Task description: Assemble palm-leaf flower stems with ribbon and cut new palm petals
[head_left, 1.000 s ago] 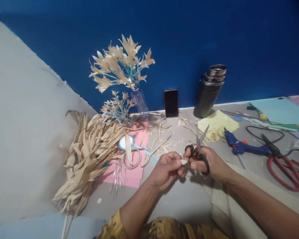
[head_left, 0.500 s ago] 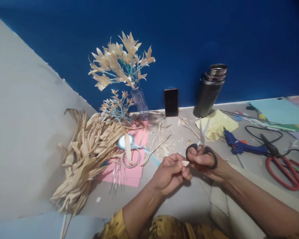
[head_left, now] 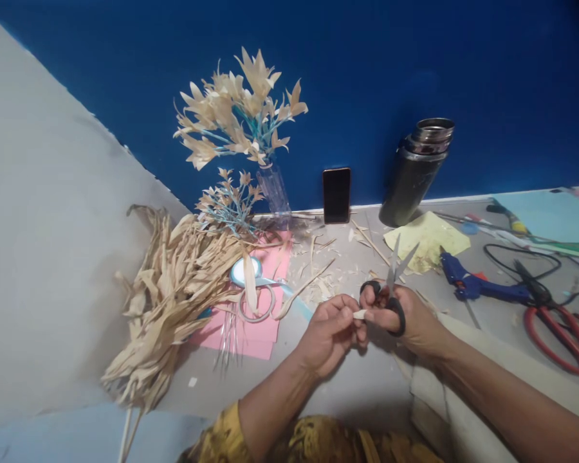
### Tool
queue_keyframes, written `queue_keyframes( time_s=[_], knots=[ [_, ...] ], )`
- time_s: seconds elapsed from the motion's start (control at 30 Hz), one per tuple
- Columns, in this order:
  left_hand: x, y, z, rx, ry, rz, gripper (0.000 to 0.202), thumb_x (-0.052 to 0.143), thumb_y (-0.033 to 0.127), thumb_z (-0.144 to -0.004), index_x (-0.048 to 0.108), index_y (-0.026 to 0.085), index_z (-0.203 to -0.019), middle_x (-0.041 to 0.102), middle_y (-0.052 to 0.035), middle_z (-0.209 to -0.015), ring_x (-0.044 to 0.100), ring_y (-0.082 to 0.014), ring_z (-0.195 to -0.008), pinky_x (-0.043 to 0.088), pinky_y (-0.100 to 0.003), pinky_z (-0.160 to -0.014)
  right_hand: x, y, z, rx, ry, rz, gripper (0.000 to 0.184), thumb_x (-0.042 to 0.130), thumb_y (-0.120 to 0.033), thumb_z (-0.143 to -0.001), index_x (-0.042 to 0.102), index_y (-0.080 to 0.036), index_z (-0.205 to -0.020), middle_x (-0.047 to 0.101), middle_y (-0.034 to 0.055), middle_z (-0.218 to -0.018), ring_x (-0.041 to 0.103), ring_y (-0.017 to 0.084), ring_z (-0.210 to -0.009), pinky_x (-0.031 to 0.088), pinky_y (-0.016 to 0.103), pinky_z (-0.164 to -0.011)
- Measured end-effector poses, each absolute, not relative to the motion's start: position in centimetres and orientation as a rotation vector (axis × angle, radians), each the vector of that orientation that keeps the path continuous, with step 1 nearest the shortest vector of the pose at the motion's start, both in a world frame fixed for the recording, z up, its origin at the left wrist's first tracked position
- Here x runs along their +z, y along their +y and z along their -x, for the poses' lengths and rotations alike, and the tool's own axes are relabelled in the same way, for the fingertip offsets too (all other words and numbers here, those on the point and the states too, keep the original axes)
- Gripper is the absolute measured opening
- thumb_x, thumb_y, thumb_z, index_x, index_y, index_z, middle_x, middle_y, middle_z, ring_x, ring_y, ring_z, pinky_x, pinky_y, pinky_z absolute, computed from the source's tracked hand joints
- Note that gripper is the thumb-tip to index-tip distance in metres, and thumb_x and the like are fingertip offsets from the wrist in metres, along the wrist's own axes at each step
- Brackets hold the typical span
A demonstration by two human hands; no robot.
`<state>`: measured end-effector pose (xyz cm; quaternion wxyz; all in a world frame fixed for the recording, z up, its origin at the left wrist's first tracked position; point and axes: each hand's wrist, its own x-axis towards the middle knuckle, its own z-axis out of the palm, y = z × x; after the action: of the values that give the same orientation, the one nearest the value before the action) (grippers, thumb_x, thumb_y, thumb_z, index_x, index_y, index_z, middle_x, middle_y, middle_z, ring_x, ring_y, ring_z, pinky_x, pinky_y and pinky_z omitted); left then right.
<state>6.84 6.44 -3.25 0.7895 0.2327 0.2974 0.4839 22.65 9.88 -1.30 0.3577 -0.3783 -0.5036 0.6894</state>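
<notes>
My left hand (head_left: 329, 333) is closed in a pinch on a small pale piece of dried husk (head_left: 359, 314), held just above the table. My right hand (head_left: 405, 316) grips black-handled scissors (head_left: 390, 289) by the loops, blades parted and pointing up and away from me. The thumb and fingertips of the two hands meet at the husk piece. To the left lies a big heap of dried husk leaves (head_left: 174, 296). Behind it stands a vase of husk flowers (head_left: 244, 119) on blue stems.
A pink sheet (head_left: 255, 328) carries light-blue scissors (head_left: 255, 283). A phone (head_left: 336, 195) and a dark flask (head_left: 417, 170) lean by the blue wall. A blue glue gun (head_left: 473, 283), yellow paper (head_left: 427, 239), red-handled scissors (head_left: 560, 331) and cables lie at right. Husk scraps litter the table.
The scissors' blades swung from upright to tilted right and opened wider. Both hands stayed together at the husk piece; the view shifted slightly left.
</notes>
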Motion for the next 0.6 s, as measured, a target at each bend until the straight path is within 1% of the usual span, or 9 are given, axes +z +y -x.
queue_keyframes(
  time_s=[0.1,0.17,0.27,0.37,0.47,0.53,0.6],
  knots=[
    [-3.4,6.5,-6.9,1.053,0.686,-0.606,0.037,0.084,0.037,-0.069,0.055,0.015,-0.074,0.057,0.0009,-0.057,0.051,-0.0098,-0.051,0.041,-0.023,-0.053,-1.6,9.6,-22.6,1.909,-1.197,0.898,0.034,0.082,-0.035,-0.070,0.053,-0.021,-0.081,0.066,-0.0019,-0.061,0.064,0.017,-0.054,0.048,0.027,-0.053],
    [-3.5,6.4,-6.7,1.027,0.647,-0.653,0.038,0.084,0.036,-0.069,0.053,0.015,-0.070,0.058,0.0002,-0.058,0.052,-0.0093,-0.051,0.041,-0.022,-0.055,-1.6,9.4,-22.6,1.952,-1.177,0.856,0.032,0.083,-0.031,-0.069,0.054,-0.021,-0.079,0.066,-0.0016,-0.062,0.066,0.017,-0.055,0.048,0.025,-0.053],
    [-3.3,6.4,-6.2,0.968,0.551,-0.667,0.038,0.085,0.036,-0.068,0.055,0.014,-0.072,0.059,-0.0005,-0.063,0.057,-0.0110,-0.055,0.042,-0.023,-0.057,-1.5,9.2,-22.6,2.005,-1.141,0.784,0.031,0.084,-0.027,-0.068,0.054,-0.019,-0.075,0.066,-0.0013,-0.064,0.067,0.017,-0.056,0.047,0.024,-0.053],
    [-2.9,6.5,-5.8,0.966,0.473,-0.581,0.037,0.083,0.038,-0.071,0.055,0.014,-0.074,0.056,0.0011,-0.066,0.063,-0.0163,-0.061,0.049,-0.029,-0.060,-1.5,9.3,-22.6,2.073,-1.026,0.654,0.031,0.081,-0.031,-0.072,0.053,-0.020,-0.077,0.066,-0.0011,-0.066,0.069,0.019,-0.056,0.050,0.028,-0.055],
    [-2.9,6.4,-5.9,1.003,0.450,-0.521,0.042,0.078,0.050,-0.073,0.058,0.014,-0.080,0.060,-0.0021,-0.071,0.065,-0.0197,-0.067,0.053,-0.034,-0.063,-1.7,9.4,-22.6,2.078,-1.000,0.636,0.028,0.078,-0.032,-0.076,0.052,-0.021,-0.079,0.067,-0.0007,-0.065,0.066,0.019,-0.053,0.051,0.031,-0.055],
    [-3.1,6.4,-6.1,1.022,0.507,-0.560,0.049,0.080,0.054,-0.069,0.061,0.013,-0.087,0.064,-0.0048,-0.073,0.065,-0.0188,-0.065,0.052,-0.032,-0.062,-1.7,9.3,-22.6,2.014,-1.076,0.727,0.027,0.078,-0.029,-0.076,0.053,-0.021,-0.080,0.067,-0.0013,-0.060,0.063,0.017,-0.051,0.049,0.028,-0.052],
    [-3.5,6.2,-6.4,1.034,0.615,-0.634,0.044,0.083,0.047,-0.068,0.061,0.012,-0.084,0.066,-0.0055,-0.070,0.062,-0.0160,-0.062,0.050,-0.029,-0.062,-1.6,9.3,-22.5,1.939,-1.146,0.820,0.027,0.079,-0.028,-0.074,0.054,-0.021,-0.079,0.065,-0.0023,-0.057,0.060,0.015,-0.050,0.046,0.025,-0.050]
  ],
)
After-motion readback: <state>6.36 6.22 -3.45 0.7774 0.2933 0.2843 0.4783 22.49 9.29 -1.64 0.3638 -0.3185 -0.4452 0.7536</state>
